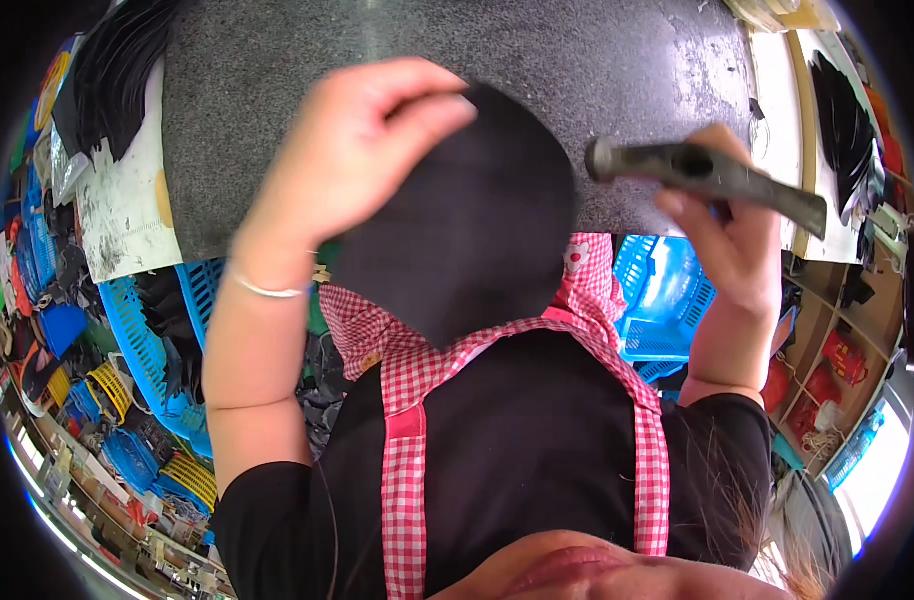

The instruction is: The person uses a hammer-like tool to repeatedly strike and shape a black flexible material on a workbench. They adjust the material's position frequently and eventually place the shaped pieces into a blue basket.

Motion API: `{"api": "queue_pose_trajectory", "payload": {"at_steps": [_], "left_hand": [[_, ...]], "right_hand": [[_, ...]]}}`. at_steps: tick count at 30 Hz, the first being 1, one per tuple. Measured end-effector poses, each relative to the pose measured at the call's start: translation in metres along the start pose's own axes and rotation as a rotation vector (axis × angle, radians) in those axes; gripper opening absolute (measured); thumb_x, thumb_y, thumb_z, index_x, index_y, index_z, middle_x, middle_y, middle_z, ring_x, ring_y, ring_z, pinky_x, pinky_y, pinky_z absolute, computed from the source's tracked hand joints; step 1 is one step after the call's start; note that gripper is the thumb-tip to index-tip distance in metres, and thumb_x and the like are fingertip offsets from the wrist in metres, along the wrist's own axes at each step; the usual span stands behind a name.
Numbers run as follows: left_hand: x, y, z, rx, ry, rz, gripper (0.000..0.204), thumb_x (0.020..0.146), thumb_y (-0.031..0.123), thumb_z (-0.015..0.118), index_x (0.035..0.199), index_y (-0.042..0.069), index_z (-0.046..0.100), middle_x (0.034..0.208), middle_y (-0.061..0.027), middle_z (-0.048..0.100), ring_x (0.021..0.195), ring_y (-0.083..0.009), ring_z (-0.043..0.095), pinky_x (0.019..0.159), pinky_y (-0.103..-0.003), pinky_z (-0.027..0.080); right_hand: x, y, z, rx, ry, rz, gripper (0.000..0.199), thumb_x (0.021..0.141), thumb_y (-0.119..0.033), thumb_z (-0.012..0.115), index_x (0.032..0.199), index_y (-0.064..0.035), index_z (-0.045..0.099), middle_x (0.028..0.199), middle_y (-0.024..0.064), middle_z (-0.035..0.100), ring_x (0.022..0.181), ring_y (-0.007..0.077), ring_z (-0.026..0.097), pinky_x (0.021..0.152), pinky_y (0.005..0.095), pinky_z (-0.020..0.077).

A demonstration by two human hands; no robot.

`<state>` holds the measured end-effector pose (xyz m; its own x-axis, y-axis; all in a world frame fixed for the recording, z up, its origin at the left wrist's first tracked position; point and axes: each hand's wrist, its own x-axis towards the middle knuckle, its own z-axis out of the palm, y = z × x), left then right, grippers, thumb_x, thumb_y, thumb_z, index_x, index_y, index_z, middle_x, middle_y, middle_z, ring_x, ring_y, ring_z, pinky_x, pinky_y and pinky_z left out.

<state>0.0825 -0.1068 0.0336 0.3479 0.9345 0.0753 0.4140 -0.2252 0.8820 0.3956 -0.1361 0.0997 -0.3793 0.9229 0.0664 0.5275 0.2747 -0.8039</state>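
Observation:
My left hand (362,145) pinches the upper left edge of a flat black piece (492,205) between thumb and fingers. The piece is broad and rounded at the top and narrows toward my apron; it looks like leather or fabric, but I cannot tell which. It hangs over the near edge of the work surface. Closed round a hammer (632,162), my right hand (732,235) is raised to the right of the piece, apart from it. The dark metal head lies crosswise, its blunt round end toward the piece. Most of the handle is hidden by my hand.
A dark speckled work surface (277,70) spreads ahead. Stacks of black pieces lie at its far left (117,75) and far right (842,130). Below the near edge stand a blue basket (667,300) at right and a blue basket (137,330) at left. Shelves (857,340) stand at right.

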Motion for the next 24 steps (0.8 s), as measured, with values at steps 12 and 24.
{"api": "queue_pose_trajectory", "payload": {"at_steps": [12,24], "left_hand": [[-0.006,0.001,0.048,0.289,0.226,0.252,0.023,0.081,0.0,0.084,0.103,0.005,0.078,0.083,-0.0086,0.07,0.078,-0.025,0.072,0.07,-0.035,0.058],[-0.011,0.008,0.05,0.596,0.215,0.444,0.018,0.082,0.002,0.078,0.1,0.005,0.079,0.089,-0.006,0.068,0.081,-0.0253,0.068,0.075,-0.037,0.056]], "right_hand": [[0.04,0.016,0.042,-0.427,-0.127,-0.183,0.017,0.098,-0.018,0.075,0.104,-0.0039,0.067,0.082,0.0156,0.063,0.072,0.0384,0.063,0.062,0.0429,0.0496],[0.048,0.001,0.042,-0.566,-0.141,-0.208,0.018,0.099,-0.016,0.074,0.11,-0.0035,0.068,0.084,0.0125,0.068,0.072,0.0308,0.068,0.066,0.0393,0.0519]]}}
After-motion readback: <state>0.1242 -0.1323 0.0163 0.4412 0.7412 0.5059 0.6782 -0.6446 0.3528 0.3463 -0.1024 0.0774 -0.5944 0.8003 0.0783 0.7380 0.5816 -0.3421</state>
